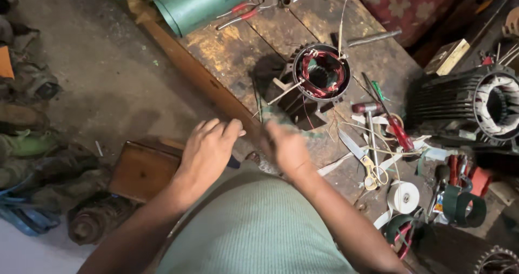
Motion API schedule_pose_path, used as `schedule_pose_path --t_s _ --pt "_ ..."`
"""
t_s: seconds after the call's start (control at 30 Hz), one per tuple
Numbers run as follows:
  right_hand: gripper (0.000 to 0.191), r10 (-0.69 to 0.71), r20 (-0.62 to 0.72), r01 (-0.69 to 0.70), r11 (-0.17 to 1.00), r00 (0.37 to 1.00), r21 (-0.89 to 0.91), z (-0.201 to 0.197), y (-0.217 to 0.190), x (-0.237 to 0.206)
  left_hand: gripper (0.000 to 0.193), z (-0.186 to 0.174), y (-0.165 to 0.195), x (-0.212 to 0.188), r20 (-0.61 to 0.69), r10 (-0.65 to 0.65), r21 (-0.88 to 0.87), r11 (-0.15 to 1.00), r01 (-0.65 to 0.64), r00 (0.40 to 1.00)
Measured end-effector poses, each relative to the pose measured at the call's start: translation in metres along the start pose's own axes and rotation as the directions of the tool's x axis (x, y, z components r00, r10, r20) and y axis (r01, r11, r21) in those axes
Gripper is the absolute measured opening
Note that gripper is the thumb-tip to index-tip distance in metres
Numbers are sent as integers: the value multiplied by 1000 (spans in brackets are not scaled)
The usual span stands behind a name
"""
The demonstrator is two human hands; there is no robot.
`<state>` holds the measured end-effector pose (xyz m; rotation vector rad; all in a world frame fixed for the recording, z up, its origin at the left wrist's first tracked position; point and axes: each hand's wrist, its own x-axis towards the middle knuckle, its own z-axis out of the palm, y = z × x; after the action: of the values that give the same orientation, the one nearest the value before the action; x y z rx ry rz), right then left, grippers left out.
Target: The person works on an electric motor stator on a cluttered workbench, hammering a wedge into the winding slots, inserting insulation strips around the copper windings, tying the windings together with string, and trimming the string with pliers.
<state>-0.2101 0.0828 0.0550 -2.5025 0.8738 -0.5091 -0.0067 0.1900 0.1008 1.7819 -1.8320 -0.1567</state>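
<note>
Closest to the viewer, two bare hands hover over the near edge of one wooden workbench. The left hand has its fingers curled loosely downward, and something dark shows under it, but I cannot tell if it is gripped. The right hand is blurred, half closed, so I cannot tell what it holds. Just beyond the right hand stands one small motor stator with red copper windings, and thin wires hang from it toward the hands. To the right of the right hand lie one pair of scissors with yellow handles, one hammer, one red screwdriver and one white tape roll. Farther right rests one bigger finned stator. Beyond the left hand lies one green roll, beside one pair of red pliers.
</note>
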Motion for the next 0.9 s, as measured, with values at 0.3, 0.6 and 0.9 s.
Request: schedule_pose_path --t_s 0.3,0.6,0.9 --pt "21 30 111 -46 988 993 146 11 -8 11 16 11 -24 16 356 -138 65 990 123 924" --pt "35 73 -10 -74 976 997 -207 11 -54 26 27 6 -61 18 418 -184 -377 856 354 890" --pt "18 202 32 -195 969 979 -152 36 -41 25 45 -9 -81 20 411 22 -141 989 40 911"
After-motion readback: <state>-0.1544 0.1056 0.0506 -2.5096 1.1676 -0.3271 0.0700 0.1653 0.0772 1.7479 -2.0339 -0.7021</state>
